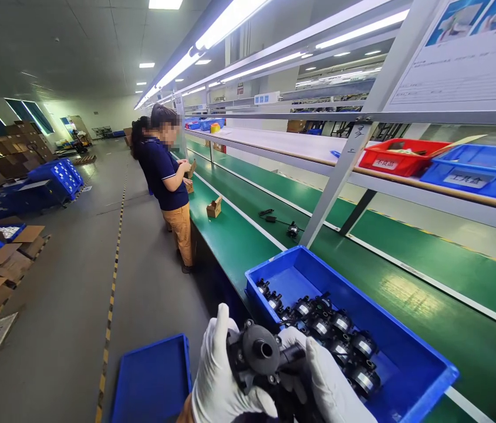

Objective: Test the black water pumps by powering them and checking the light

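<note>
A small black pump (262, 349) with a round housing and a short central port is held close to me at the bottom of the view. My left hand (216, 376), in a white glove, grips its left side with the thumb up. Around the side pipe, my gloved right hand (331, 379) closes from the right. Black material hangs below the pump between both hands; its shape is unclear. Just beyond, a blue plastic bin (380, 320) holds several similar black pumps (342, 346) lying toward its near left part.
A green workbench (234, 252) runs away ahead, bearing a small carton (214, 207) and a corded pump (292, 230). A slanted metal post (336, 182) rises behind the bin. Red (400, 164) and blue (472, 176) boxes sit on the shelf. A person (162, 164) stands farther along. A blue tray (153, 376) lies low at left.
</note>
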{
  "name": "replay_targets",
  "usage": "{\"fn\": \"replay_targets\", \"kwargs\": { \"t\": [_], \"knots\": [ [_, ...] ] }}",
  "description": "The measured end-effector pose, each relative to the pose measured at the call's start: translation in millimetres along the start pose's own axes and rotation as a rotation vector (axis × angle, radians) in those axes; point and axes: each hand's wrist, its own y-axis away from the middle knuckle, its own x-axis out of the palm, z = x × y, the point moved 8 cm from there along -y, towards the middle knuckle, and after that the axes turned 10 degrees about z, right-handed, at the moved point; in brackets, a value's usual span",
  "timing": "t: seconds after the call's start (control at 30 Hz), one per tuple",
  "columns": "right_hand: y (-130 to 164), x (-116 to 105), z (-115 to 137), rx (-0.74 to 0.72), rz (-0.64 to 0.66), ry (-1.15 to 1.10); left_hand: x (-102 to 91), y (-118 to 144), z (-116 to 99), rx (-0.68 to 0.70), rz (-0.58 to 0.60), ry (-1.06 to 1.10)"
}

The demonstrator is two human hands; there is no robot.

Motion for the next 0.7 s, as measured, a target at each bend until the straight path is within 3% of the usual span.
{"fn": "replay_targets", "kwargs": {
  "t": [0.13,0.4,0.7],
  "knots": [
    [0.8,-0.7,2.6,0.011,-0.050,-0.016,6.8,2.7,7.8,-0.049,0.037,0.059],
    [-1.9,1.8,14.2,0.018,0.003,0.157,13.0,16.3,32.8,-0.044,0.046,-0.019],
    [-7.9,-3.8,11.8,-0.006,-0.014,0.083,3.1,-0.8,14.6,-0.004,-0.009,-0.049]
  ]
}}
